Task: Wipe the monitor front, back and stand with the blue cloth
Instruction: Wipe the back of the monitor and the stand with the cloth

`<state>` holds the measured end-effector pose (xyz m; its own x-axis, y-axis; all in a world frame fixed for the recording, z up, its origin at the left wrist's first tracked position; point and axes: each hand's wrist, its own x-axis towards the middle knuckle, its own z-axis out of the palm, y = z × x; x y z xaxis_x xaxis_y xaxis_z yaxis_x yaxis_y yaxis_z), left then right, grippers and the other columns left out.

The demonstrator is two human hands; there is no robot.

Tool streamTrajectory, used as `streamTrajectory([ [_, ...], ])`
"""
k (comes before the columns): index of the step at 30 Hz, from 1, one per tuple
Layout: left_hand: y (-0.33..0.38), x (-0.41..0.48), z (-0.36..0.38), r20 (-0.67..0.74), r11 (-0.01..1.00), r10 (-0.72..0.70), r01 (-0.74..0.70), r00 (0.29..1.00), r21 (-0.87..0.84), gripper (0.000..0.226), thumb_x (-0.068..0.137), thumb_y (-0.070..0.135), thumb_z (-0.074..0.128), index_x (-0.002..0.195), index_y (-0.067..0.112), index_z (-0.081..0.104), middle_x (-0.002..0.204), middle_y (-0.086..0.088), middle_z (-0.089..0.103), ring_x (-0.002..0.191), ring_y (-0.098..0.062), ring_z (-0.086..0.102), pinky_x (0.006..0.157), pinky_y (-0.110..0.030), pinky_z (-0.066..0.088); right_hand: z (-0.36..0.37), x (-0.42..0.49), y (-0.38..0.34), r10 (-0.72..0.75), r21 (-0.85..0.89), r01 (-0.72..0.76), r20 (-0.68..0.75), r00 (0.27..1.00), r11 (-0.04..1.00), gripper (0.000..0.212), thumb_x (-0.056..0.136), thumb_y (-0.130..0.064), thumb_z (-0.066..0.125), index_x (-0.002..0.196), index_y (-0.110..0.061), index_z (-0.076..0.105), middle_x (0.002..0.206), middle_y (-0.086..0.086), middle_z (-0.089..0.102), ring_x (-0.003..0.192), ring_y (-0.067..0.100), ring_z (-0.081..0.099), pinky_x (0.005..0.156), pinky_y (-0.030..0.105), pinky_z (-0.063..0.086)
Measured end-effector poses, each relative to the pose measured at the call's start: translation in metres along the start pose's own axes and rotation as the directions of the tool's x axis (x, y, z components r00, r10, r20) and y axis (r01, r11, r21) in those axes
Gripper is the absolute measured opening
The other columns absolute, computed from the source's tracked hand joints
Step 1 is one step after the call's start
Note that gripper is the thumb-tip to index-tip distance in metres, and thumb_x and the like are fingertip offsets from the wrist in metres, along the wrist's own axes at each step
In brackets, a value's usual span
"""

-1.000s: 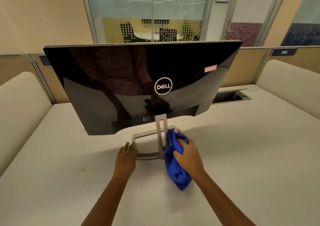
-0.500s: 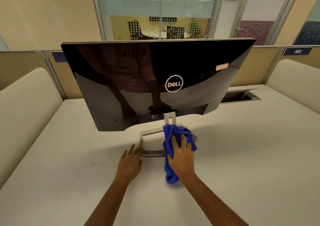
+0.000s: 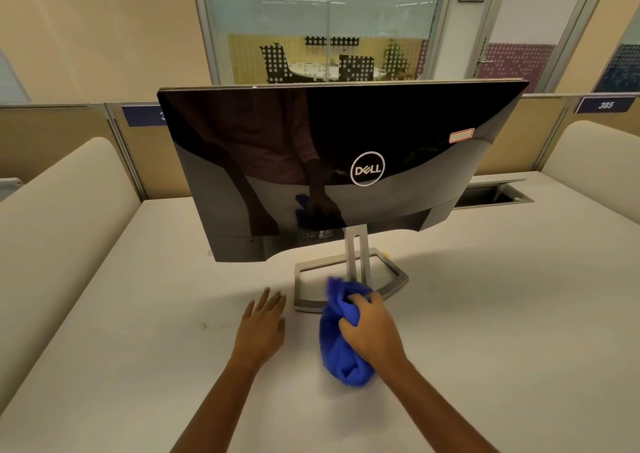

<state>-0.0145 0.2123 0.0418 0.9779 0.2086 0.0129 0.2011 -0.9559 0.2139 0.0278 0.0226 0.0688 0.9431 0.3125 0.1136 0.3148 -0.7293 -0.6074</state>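
The monitor [image 3: 398, 133] stands on the white desk with its glossy black back and its logo facing me. Its silver stand [image 3: 394, 281] has a thin upright post and a rectangular frame base. My right hand [image 3: 372, 331] grips the bunched blue cloth [image 3: 337, 348] at the near edge of the stand base, just in front of the post. My left hand [image 3: 263, 321] lies flat on the desk with fingers spread, a little left of the base and apart from it.
The white desk [image 3: 502, 314] has padded cream dividers at left [image 3: 52, 210] and right [image 3: 602, 161]. A recessed cable tray [image 3: 491, 194] lies behind the monitor at right. A partition and glass-walled room stand at the back.
My right hand pulled back with the cloth from the post to the near edge of the base. My left hand came off the base's corner onto the desk.
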Motion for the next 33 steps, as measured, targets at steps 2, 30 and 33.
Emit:
streamTrajectory([
  [2, -0.005, 0.004, -0.002, -0.016, 0.999, -0.021, 0.021, 1.000, -0.040, 0.049, 0.099, 0.022, 0.030, 0.145, 0.017, 0.016, 0.155, 0.000, 0.012, 0.144, -0.015, 0.001, 0.116, -0.032, 0.003, 0.013, -0.003, -0.013, -0.096, 0.001, 0.096, -0.023, 0.995, 0.995, 0.049, 0.083, -0.037, 0.047, 0.127, -0.017, 0.047, 0.130, 0.004, 0.044, 0.108, 0.016, 0.048, 0.093, 0.022, 0.041],
  [30, -0.033, 0.009, -0.004, -0.046, 0.979, -0.088, 0.077, 0.995, -0.191, 0.049, 0.097, 0.010, 0.028, 0.145, 0.014, 0.017, 0.154, -0.002, 0.016, 0.144, -0.016, 0.004, 0.116, -0.030, 0.005, 0.077, 0.050, -0.053, -0.032, -0.416, 0.150, 0.277, 0.960, 0.897, 0.053, 0.094, -0.039, 0.041, 0.143, -0.023, 0.025, 0.147, 0.011, 0.028, 0.132, 0.032, 0.029, 0.109, 0.046, 0.027],
  [33, -0.025, 0.008, -0.004, -0.024, 0.973, -0.084, 0.077, 0.996, -0.216, 0.049, 0.097, 0.010, 0.028, 0.145, 0.014, 0.017, 0.154, -0.002, 0.016, 0.144, -0.017, 0.004, 0.116, -0.031, 0.005, 0.067, 0.039, -0.044, -0.074, -0.455, 0.210, 0.300, 0.951, 0.865, 0.051, 0.094, -0.036, 0.044, 0.140, -0.023, 0.027, 0.145, 0.007, 0.030, 0.130, 0.030, 0.031, 0.108, 0.043, 0.027],
])
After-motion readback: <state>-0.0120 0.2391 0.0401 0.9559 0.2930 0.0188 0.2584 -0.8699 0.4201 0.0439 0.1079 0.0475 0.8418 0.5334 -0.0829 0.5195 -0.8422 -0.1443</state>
